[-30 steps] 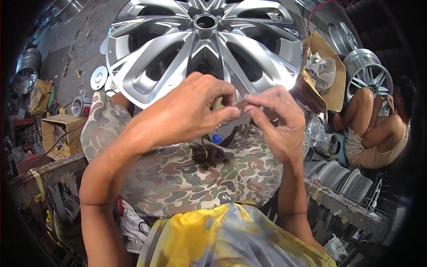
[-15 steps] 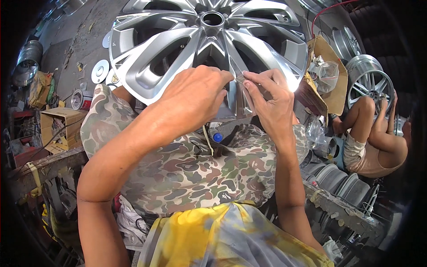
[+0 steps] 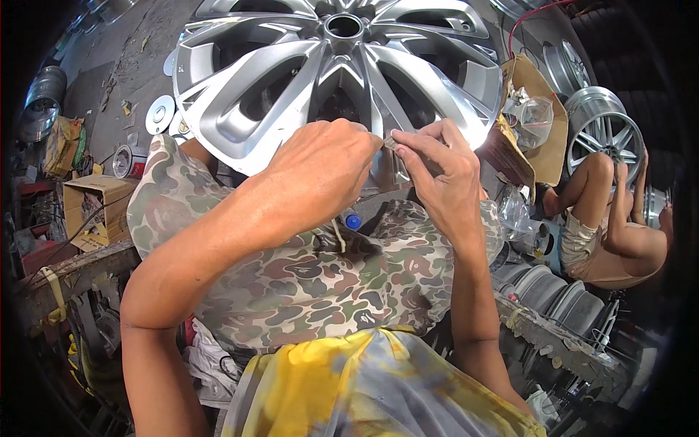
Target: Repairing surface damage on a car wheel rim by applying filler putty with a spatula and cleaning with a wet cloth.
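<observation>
A silver alloy wheel rim (image 3: 255,95) lies face up in front of me, its near edge by my knees. Over that near edge my hands meet. My right hand (image 3: 440,164) is closed, thumb and forefinger pinching a small, folded-looking piece of clear tape (image 3: 391,141). My left hand (image 3: 324,160) is closed too, its fingertips at the other end of the tape; the palm side and most of its fingers are hidden. Below the hands, a shiny strip shows at the rim's edge, too indistinct to name.
Right of the rim stands an open cardboard box (image 3: 550,127) with plastic bags. Beyond it another person (image 3: 611,233) sits holding a second wheel (image 3: 604,135). Round centre caps (image 3: 160,114) lie left of the rim. A small carton (image 3: 95,211) and a blue cap (image 3: 353,221) are nearer.
The clear tape, spread out between my hands before, now looks shorter and bunched at the fingertips. Both hands have come slightly lower and closer together. The rim stays in place.
</observation>
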`<action>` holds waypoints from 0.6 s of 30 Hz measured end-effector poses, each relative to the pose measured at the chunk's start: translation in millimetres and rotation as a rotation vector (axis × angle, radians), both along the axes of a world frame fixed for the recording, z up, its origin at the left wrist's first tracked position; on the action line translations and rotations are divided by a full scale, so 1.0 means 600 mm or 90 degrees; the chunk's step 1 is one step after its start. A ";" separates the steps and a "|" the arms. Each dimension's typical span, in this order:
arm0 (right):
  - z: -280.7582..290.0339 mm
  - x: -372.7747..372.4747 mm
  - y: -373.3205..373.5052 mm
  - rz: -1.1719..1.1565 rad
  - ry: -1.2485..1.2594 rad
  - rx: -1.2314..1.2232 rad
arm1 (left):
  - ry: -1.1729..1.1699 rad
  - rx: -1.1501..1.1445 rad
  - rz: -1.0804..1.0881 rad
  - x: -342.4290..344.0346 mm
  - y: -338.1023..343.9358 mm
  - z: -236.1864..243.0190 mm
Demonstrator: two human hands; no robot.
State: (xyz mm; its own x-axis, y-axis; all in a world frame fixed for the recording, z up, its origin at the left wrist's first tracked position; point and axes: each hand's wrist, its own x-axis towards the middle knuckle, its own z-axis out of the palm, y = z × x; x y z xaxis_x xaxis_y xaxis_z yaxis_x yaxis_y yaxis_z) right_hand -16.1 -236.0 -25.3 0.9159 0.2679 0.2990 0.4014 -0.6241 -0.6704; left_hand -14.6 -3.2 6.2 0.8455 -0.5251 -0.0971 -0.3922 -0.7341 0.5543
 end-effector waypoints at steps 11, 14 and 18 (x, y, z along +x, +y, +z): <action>0.004 -0.001 0.014 -0.033 0.003 0.013 | 0.014 0.021 0.011 0.002 0.001 0.007; -0.002 -0.005 0.009 -0.027 0.001 -0.006 | 0.025 0.023 -0.001 -0.001 0.001 0.003; -0.004 -0.014 0.005 -0.022 -0.026 -0.030 | 0.031 0.026 -0.019 -0.006 0.001 0.008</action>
